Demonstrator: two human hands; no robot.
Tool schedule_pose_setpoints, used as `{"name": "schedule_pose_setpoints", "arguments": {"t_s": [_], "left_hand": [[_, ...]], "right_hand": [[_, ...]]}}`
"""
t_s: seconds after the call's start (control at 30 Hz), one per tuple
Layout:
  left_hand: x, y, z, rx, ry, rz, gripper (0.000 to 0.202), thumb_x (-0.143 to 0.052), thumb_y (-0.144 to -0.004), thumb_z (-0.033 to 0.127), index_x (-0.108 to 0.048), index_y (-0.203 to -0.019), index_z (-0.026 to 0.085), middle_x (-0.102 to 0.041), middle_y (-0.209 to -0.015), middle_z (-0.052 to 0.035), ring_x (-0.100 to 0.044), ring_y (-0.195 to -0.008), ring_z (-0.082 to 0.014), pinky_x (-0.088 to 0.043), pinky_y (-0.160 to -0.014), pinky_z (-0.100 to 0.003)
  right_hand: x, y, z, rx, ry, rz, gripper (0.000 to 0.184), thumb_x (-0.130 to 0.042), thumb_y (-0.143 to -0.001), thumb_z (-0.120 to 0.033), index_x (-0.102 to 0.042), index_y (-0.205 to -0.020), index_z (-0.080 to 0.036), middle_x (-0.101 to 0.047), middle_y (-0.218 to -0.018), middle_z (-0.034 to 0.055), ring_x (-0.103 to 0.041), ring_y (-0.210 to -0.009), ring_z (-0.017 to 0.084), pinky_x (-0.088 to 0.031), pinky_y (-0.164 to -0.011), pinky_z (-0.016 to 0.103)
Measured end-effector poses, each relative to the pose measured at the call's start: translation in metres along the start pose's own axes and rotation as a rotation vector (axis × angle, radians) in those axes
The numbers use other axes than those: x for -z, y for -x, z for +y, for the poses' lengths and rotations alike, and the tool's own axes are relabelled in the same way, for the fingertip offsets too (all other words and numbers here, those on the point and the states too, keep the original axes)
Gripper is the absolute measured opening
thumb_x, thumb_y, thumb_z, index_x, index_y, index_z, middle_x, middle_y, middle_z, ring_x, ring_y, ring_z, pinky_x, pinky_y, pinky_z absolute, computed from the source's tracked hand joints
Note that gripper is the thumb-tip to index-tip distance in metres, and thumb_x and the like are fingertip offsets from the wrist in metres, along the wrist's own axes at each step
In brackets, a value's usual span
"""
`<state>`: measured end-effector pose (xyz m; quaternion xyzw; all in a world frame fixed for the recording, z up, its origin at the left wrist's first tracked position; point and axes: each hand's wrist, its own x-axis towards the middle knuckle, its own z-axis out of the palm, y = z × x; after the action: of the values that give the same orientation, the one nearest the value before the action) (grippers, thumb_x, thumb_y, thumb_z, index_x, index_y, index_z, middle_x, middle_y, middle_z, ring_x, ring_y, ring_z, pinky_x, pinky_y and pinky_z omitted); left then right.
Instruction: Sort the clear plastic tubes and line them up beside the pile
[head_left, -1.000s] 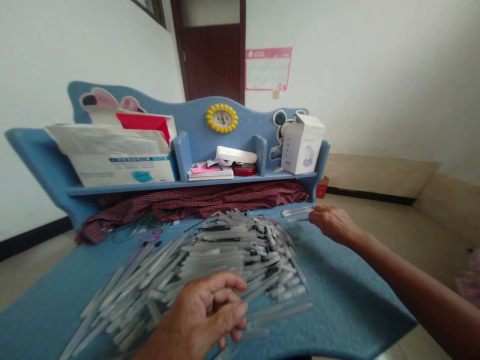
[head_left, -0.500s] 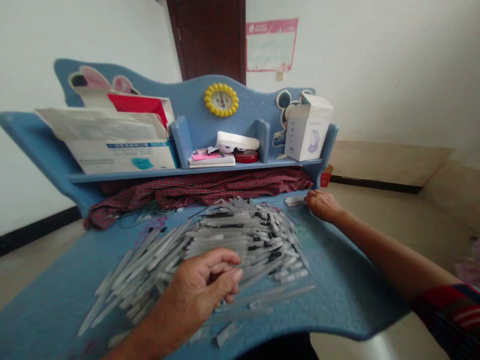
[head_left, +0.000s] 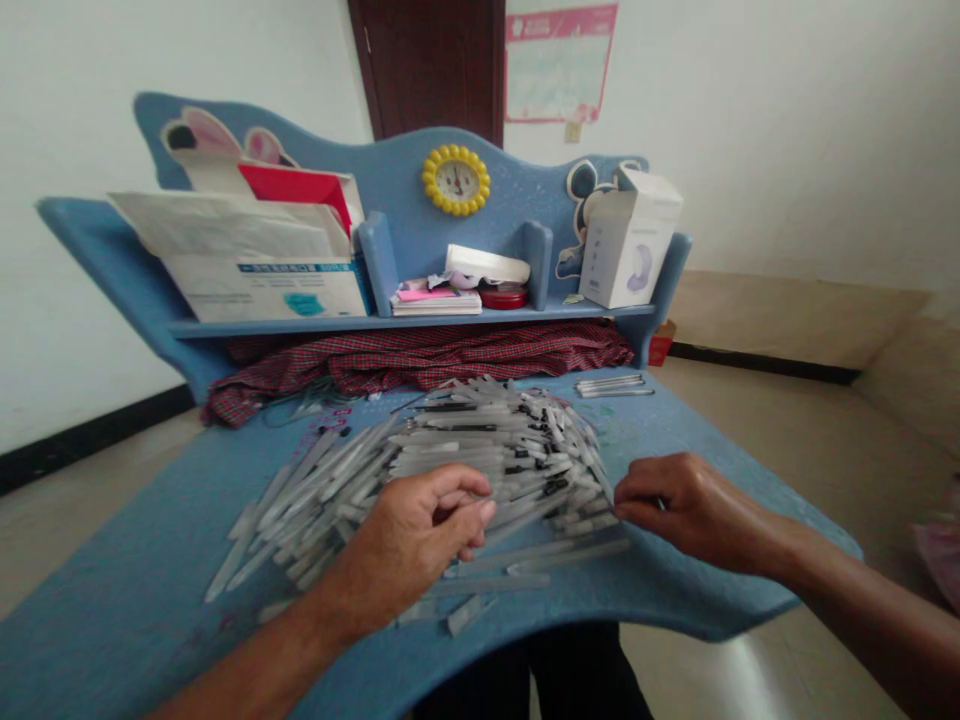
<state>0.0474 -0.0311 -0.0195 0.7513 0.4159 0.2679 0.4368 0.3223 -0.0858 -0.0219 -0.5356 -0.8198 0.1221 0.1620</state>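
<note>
L hand (head_left: 424, 530) is half-curled above near side of pen-part pile (head_left: 450, 460) on blue desk (head_left: 161, 560); R hand (head_left: 690, 510), fingers bent narrow, is beside pile's right edge. Cannot tell if either holds sth. Pen row (head_left: 613, 386) lies far right.

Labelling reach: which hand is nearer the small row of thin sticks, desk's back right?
Right. Right hand is in front of the row, slightly right; left hand is farther, to its front-left.

Both hands (head_left: 435, 525) (head_left: 675, 510) loosely curled, apart
</note>
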Motion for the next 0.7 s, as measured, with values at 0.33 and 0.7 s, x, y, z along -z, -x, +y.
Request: {"name": "schedule_pose_setpoints", "arguments": {"t_s": [0.33, 0.7], "left_hand": [[-0.004, 0.002, 0.001, -0.014, -0.017, -0.022, 0.014, -0.055, -0.078, 0.029, -0.058, -0.082, 0.016, -0.059, -0.055, 0.0045, -0.055, -0.048, -0.0090, -0.045, -0.048, -0.018], [-0.003, 0.002, -0.001, -0.031, -0.036, -0.033, 0.015, -0.055, -0.078, 0.031, -0.060, -0.082, 0.017, -0.059, -0.056, 0.0045, -0.056, -0.050, -0.0095, -0.045, -0.049, -0.018]], "right_hand": [[-0.024, 0.015, -0.030, 0.032, 0.306, -0.149, 0.020, -0.045, -0.088, -0.017, -0.060, -0.074, -0.016, -0.066, -0.068, 0.0039, -0.058, -0.058, 0.014, -0.029, -0.052, 0.027], [-0.014, 0.026, -0.014, 0.005, 0.330, -0.107, 0.023, -0.044, -0.088, -0.020, -0.057, -0.069, -0.016, -0.062, -0.059, 0.0027, -0.055, -0.054, 0.012, -0.027, -0.052, 0.027]]}}
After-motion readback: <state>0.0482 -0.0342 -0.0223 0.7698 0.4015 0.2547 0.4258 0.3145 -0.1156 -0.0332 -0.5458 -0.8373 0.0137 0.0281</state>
